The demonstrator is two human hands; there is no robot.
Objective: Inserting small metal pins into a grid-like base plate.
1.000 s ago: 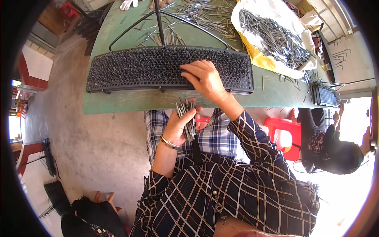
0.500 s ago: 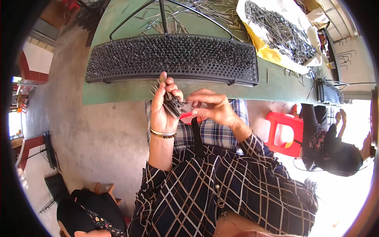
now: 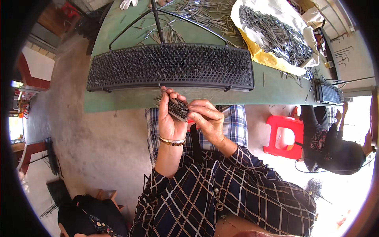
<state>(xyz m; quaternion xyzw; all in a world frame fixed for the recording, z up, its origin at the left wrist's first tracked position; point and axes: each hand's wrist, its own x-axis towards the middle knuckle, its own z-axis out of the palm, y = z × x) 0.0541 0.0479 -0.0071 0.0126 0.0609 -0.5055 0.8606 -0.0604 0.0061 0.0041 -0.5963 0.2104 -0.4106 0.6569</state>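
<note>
Drawing nearer, the right hand (image 3: 211, 123) touches with narrowed fingers (image 3: 205, 111) the dark strips (image 3: 178, 112) the left hand (image 3: 171, 127) clasps by the worktop's near edge (image 3: 130, 100); whether it pinches one is unclear, but parting strips singly seems surest.

Tray (image 3: 197, 83) on surface (image 3: 118, 98), upper centre; strip bundle (image 3: 178, 110) in left fingers (image 3: 181, 98) just below. Strip heap (image 3: 274, 37) on sack (image 3: 268, 63), upper right.

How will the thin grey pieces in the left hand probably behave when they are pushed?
The thin pieces would probably splay, since their ends sit unevenly in the left hand. They look straight, so they are likely stiff and may hardly bend.
</note>
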